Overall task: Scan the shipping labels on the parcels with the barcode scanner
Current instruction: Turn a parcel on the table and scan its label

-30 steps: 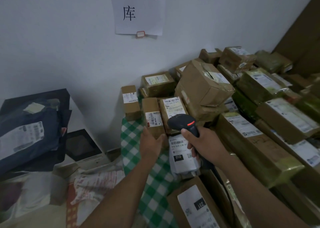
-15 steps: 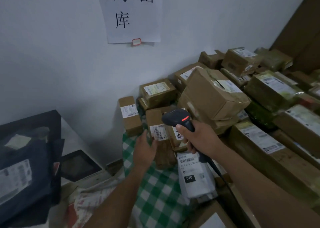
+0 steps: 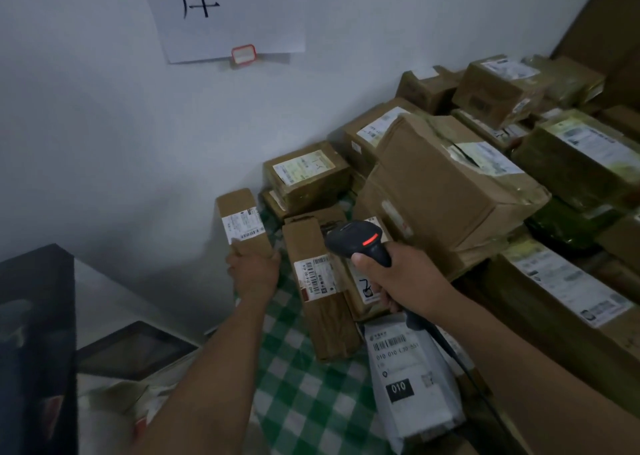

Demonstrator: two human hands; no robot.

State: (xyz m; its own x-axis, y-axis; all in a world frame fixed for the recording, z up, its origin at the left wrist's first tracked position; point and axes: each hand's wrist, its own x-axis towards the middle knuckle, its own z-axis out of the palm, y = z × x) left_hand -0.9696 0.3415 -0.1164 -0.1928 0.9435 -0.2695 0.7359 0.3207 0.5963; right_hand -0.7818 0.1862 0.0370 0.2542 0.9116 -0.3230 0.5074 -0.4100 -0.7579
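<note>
Pale wall (image 3: 104,125) across the back, with a paper sign (image 3: 221,11) hanging on it, and a heap of brown parcels (image 3: 571,164) stacked along the right, most with white labels facing up. Green checked cloth (image 3: 304,402) runs down the middle under them. The big box (image 3: 450,191) sits tilted on top of the heap, just right of the action. Near the bottom, a white mailer (image 3: 412,385) lies on the cloth, barcode up. Beside it is a long box (image 3: 322,292), lying lengthwise with its label (image 3: 317,274) showing. Over at the wall, a small box (image 3: 242,219) stands upright, label towards us, and the left hand (image 3: 254,271) has its fingers wrapped round the box's lower end; whether it is lifted off the cloth, I cannot tell. The right hand (image 3: 405,278) is curled tight round the handle of the scanner (image 3: 360,240), thumb up by the head. The scanner is held above the long box, nose turned left, red light glowing on its back, cable (image 3: 450,347) trailing down past the mailer. A red clip (image 3: 243,54) sits at the sign's bottom edge.
</note>
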